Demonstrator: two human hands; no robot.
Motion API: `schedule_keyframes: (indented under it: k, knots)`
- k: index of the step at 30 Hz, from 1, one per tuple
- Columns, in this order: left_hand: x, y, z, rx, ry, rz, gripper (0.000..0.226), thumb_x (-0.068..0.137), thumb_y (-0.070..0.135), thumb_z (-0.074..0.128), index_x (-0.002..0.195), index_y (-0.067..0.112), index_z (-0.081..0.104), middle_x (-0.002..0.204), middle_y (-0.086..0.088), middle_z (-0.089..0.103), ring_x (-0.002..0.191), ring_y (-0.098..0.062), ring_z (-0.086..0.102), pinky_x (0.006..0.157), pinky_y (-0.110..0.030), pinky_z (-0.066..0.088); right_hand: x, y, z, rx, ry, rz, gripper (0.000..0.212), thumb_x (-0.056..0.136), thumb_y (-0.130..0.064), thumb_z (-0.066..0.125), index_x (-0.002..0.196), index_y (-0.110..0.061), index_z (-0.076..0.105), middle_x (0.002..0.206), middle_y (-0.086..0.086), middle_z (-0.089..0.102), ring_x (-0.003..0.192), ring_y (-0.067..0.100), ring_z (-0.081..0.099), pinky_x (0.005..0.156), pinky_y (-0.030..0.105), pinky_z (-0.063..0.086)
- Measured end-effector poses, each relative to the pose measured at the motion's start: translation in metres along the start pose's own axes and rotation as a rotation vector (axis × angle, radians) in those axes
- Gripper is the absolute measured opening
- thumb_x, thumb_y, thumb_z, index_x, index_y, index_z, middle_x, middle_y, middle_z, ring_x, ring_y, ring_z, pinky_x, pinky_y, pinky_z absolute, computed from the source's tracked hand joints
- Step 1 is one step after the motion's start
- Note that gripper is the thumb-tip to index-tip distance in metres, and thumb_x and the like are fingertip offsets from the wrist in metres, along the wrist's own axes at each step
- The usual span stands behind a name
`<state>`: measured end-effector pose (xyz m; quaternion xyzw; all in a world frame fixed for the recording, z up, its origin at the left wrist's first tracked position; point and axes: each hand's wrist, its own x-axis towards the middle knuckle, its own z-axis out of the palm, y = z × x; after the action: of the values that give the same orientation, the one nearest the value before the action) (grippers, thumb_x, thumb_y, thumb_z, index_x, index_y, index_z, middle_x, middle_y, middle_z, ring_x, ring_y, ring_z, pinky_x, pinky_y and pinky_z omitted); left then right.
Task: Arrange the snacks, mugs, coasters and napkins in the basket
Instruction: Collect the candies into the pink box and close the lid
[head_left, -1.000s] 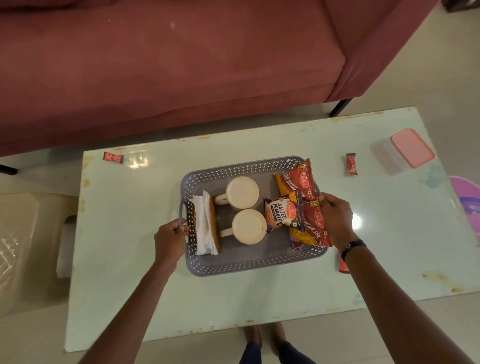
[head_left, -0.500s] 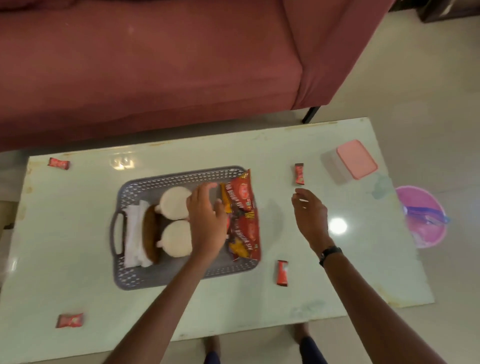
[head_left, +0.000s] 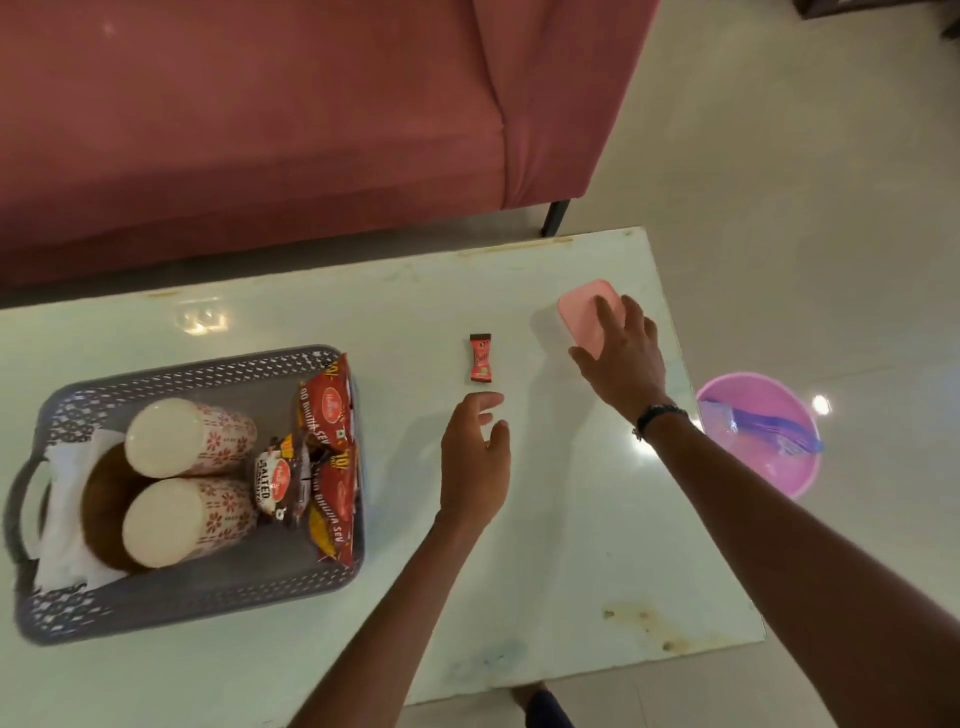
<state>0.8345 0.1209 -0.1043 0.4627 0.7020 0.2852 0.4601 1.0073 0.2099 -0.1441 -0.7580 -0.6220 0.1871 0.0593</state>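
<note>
On the pale table (head_left: 545, 545), a grey perforated basket (head_left: 182, 597) sits near the left edge, holding two patterned mugs (head_left: 189, 439) lying side by side, a brown coaster (head_left: 101, 499) and white napkins (head_left: 57, 540) toward its handle end, and red snack packets (head_left: 327, 410) with a salted-peanuts pack (head_left: 278, 486) along its right wall. The left hand (head_left: 475, 467) hovers with relaxed fingers just short of a small red sachet (head_left: 480, 357) lying in the table's middle. The right hand (head_left: 621, 358), a dark band at its wrist, rests spread fingers on the pink lid of a box (head_left: 579, 312) near the far right corner.
</note>
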Motion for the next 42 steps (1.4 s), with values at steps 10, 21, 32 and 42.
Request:
schedule_keyframes:
  k: [10, 21, 32, 42]
  knots:
    - [-0.024, -0.013, 0.017, -0.356, -0.15, -0.444, 0.023, 0.094, 0.026, 0.049, 0.115, 0.019, 0.054, 0.121, -0.003, 0.059, 0.105, -0.017, 0.058, 0.094, -0.036, 0.048, -0.118, -0.019, 0.004, 0.176, -0.101, 0.055, 0.07, 0.079, -0.043, 0.068, 0.14, -0.023, 0.039, 0.136, 0.012, 0.04, 0.12, 0.029, 0.043, 0.077, 0.036, 0.054]
    - [-0.028, -0.023, 0.008, -0.699, -0.206, -0.576, 0.088, 0.062, 0.081, 0.047, 0.125, 0.021, 0.057, 0.119, -0.013, 0.065, 0.106, -0.03, 0.065, 0.078, -0.039, 0.058, -0.169, -0.055, -0.014, 0.664, -0.247, 0.218, 0.071, 0.076, -0.046, 0.069, 0.139, -0.036, 0.038, 0.13, 0.003, 0.048, 0.114, 0.017, 0.049, 0.093, 0.031, 0.048]
    - [-0.026, -0.017, 0.013, -0.567, -0.243, -0.543, 0.109, 0.046, 0.091, 0.047, 0.136, 0.027, 0.044, 0.13, -0.009, 0.058, 0.111, -0.031, 0.06, 0.094, -0.053, 0.05, -0.158, -0.036, -0.019, 1.132, -0.429, 0.342, 0.067, 0.076, -0.028, 0.075, 0.136, -0.033, 0.047, 0.125, -0.006, 0.061, 0.109, 0.01, 0.058, 0.076, 0.016, 0.05]
    - [-0.013, -0.027, 0.006, -0.591, -0.318, -0.584, 0.062, 0.083, 0.066, 0.027, 0.124, 0.025, 0.049, 0.117, -0.009, 0.061, 0.101, -0.029, 0.063, 0.082, -0.045, 0.054, -0.144, -0.022, -0.017, 1.23, -0.526, 0.341, 0.062, 0.075, -0.026, 0.074, 0.132, -0.036, 0.051, 0.129, -0.004, 0.059, 0.115, 0.018, 0.057, 0.068, 0.015, 0.053]
